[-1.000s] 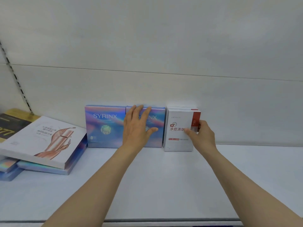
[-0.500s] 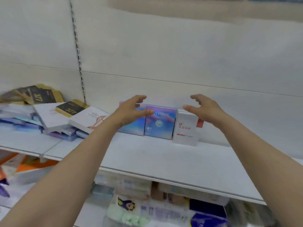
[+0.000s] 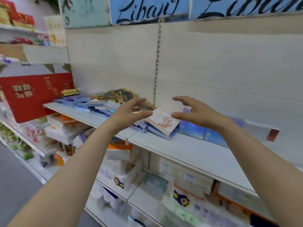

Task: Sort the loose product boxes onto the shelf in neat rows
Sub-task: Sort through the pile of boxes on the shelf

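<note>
Two hands hang in front of the shelf (image 3: 188, 149), both empty: the left hand (image 3: 131, 114) has its fingers spread and loosely curved, thumb underneath, and the right hand (image 3: 195, 112) mirrors it, fingers parted, nothing between them. They sit either side of the white box (image 3: 161, 122) with the pinkish drawing, which lies tilted on top of a few flat blue boxes (image 3: 157, 131), just short of both hands. At nine o'clock from it a loose heap (image 3: 91, 104) of blue, white and black-and-gold boxes sprawls along the shelf. At three o'clock the blue upright boxes (image 3: 196, 131) stand in a row against the back panel, partly hidden by the right wrist, and a small red-sided box (image 3: 272, 135) stands farther along.

My guess is these are thin cardboard cartons, light and fairly stiff but easy to dent at the corners. Glossy faces look slippery, so I would take the white one by its two short edges, one hand each side, rather than pinching the flat face. Being propped on others, it may slide or drag its neighbours when lifted
</note>
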The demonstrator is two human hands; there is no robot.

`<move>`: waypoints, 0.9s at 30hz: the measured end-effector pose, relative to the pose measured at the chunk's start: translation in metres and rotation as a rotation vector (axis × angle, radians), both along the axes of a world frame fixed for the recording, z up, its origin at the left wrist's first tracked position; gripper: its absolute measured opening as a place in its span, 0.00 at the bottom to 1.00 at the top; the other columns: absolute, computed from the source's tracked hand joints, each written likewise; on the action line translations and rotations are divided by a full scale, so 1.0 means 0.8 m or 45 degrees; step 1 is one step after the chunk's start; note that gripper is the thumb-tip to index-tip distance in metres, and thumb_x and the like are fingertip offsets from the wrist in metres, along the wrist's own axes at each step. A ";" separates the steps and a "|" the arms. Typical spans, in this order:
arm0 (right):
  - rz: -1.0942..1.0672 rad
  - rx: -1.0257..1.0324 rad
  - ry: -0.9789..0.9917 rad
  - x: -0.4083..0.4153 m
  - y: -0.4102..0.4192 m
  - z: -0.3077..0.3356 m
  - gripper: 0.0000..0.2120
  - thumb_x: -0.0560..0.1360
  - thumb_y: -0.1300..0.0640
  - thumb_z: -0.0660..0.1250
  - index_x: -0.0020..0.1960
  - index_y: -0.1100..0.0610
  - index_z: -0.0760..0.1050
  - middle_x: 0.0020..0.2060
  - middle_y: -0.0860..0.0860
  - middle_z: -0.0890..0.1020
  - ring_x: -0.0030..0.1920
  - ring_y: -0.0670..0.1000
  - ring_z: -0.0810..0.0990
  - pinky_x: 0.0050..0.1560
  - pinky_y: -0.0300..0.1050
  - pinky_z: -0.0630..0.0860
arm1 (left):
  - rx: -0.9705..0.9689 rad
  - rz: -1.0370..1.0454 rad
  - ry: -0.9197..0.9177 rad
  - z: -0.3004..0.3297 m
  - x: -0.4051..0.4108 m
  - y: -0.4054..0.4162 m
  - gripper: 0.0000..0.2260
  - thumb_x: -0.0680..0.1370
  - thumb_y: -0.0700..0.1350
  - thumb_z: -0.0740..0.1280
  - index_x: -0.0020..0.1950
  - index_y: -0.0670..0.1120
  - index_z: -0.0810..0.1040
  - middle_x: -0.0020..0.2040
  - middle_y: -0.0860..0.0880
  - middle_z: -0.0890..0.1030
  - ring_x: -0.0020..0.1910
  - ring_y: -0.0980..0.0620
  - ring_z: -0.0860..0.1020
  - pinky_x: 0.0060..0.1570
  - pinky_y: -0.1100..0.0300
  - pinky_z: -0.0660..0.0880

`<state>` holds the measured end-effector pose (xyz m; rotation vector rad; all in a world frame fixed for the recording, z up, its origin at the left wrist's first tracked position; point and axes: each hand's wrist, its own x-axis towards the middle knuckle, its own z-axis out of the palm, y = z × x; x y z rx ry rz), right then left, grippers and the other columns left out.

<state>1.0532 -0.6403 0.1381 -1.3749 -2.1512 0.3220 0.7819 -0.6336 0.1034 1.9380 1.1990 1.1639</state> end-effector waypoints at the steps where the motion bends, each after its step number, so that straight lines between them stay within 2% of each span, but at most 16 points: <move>1: 0.020 -0.001 -0.005 -0.024 0.009 -0.002 0.32 0.72 0.37 0.70 0.73 0.38 0.64 0.72 0.41 0.68 0.71 0.47 0.68 0.71 0.52 0.67 | 0.001 0.019 0.005 0.001 -0.024 0.002 0.30 0.72 0.59 0.71 0.72 0.56 0.69 0.67 0.57 0.73 0.65 0.56 0.72 0.56 0.59 0.70; 3: 0.059 -0.008 -0.010 -0.074 0.025 -0.004 0.33 0.72 0.37 0.70 0.73 0.38 0.64 0.72 0.41 0.68 0.71 0.47 0.68 0.71 0.53 0.67 | -0.005 0.057 0.017 0.001 -0.074 0.009 0.29 0.72 0.58 0.71 0.71 0.57 0.69 0.67 0.57 0.73 0.65 0.57 0.72 0.56 0.59 0.70; 5: 0.097 -0.014 -0.010 -0.126 0.041 -0.005 0.33 0.72 0.37 0.70 0.73 0.37 0.63 0.72 0.41 0.68 0.70 0.46 0.68 0.70 0.53 0.68 | -0.010 0.069 0.021 0.000 -0.127 0.018 0.28 0.71 0.59 0.72 0.70 0.59 0.69 0.67 0.56 0.73 0.65 0.56 0.72 0.61 0.55 0.71; 7: 0.122 -0.021 0.006 -0.181 0.059 -0.009 0.33 0.72 0.38 0.70 0.74 0.38 0.63 0.72 0.42 0.69 0.67 0.44 0.69 0.66 0.48 0.70 | -0.009 0.061 0.048 0.000 -0.183 0.026 0.31 0.69 0.61 0.72 0.70 0.59 0.69 0.69 0.55 0.72 0.66 0.55 0.72 0.64 0.52 0.71; 9: 0.138 -0.036 0.043 -0.238 0.077 -0.014 0.34 0.71 0.36 0.70 0.74 0.39 0.63 0.71 0.42 0.70 0.66 0.45 0.70 0.63 0.46 0.70 | -0.006 0.057 0.096 0.001 -0.238 0.035 0.31 0.68 0.63 0.71 0.70 0.60 0.69 0.70 0.55 0.72 0.66 0.56 0.72 0.64 0.54 0.71; 12: 0.184 -0.049 0.077 -0.320 0.104 -0.025 0.38 0.67 0.29 0.68 0.74 0.37 0.62 0.72 0.39 0.68 0.69 0.45 0.69 0.68 0.50 0.69 | -0.033 0.049 0.083 -0.002 -0.322 0.052 0.34 0.66 0.65 0.71 0.70 0.61 0.69 0.69 0.56 0.72 0.66 0.58 0.73 0.65 0.53 0.72; 14: 0.215 -0.063 0.116 -0.373 0.119 -0.031 0.37 0.69 0.32 0.69 0.75 0.39 0.62 0.73 0.37 0.66 0.70 0.43 0.67 0.69 0.47 0.67 | -0.032 0.060 0.097 -0.005 -0.377 0.067 0.34 0.67 0.66 0.72 0.71 0.61 0.68 0.69 0.57 0.73 0.65 0.59 0.73 0.65 0.51 0.72; 16: 0.244 -0.076 0.142 -0.420 0.138 -0.037 0.37 0.70 0.33 0.69 0.75 0.39 0.62 0.74 0.39 0.65 0.71 0.44 0.65 0.71 0.50 0.66 | -0.037 0.072 0.086 -0.007 -0.426 0.082 0.33 0.68 0.65 0.72 0.71 0.62 0.68 0.69 0.58 0.73 0.65 0.60 0.73 0.66 0.52 0.72; 18: 0.268 -0.088 0.128 -0.464 0.159 -0.041 0.35 0.70 0.32 0.69 0.74 0.36 0.62 0.74 0.40 0.65 0.72 0.45 0.65 0.71 0.52 0.66 | -0.048 0.087 0.056 -0.008 -0.467 0.099 0.33 0.68 0.64 0.72 0.71 0.60 0.68 0.68 0.58 0.73 0.66 0.60 0.73 0.65 0.54 0.71; 21: 0.301 -0.087 0.105 -0.522 0.193 -0.040 0.27 0.70 0.32 0.68 0.66 0.27 0.62 0.71 0.38 0.68 0.69 0.44 0.67 0.70 0.51 0.67 | -0.042 0.118 0.024 -0.013 -0.520 0.131 0.31 0.69 0.63 0.70 0.71 0.59 0.68 0.69 0.57 0.73 0.66 0.60 0.72 0.61 0.59 0.71; 24: 0.312 -0.068 0.092 -0.573 0.241 -0.041 0.32 0.69 0.32 0.67 0.71 0.36 0.65 0.69 0.36 0.69 0.68 0.40 0.68 0.70 0.48 0.68 | -0.042 0.125 0.016 -0.023 -0.570 0.177 0.29 0.71 0.63 0.69 0.71 0.59 0.69 0.69 0.57 0.72 0.65 0.60 0.72 0.58 0.62 0.71; 27: 0.301 -0.062 0.067 -0.620 0.303 -0.045 0.39 0.67 0.28 0.67 0.74 0.41 0.64 0.71 0.40 0.69 0.68 0.41 0.68 0.70 0.47 0.67 | -0.036 0.150 0.011 -0.032 -0.616 0.236 0.31 0.71 0.65 0.70 0.71 0.57 0.69 0.68 0.57 0.73 0.65 0.59 0.73 0.64 0.56 0.72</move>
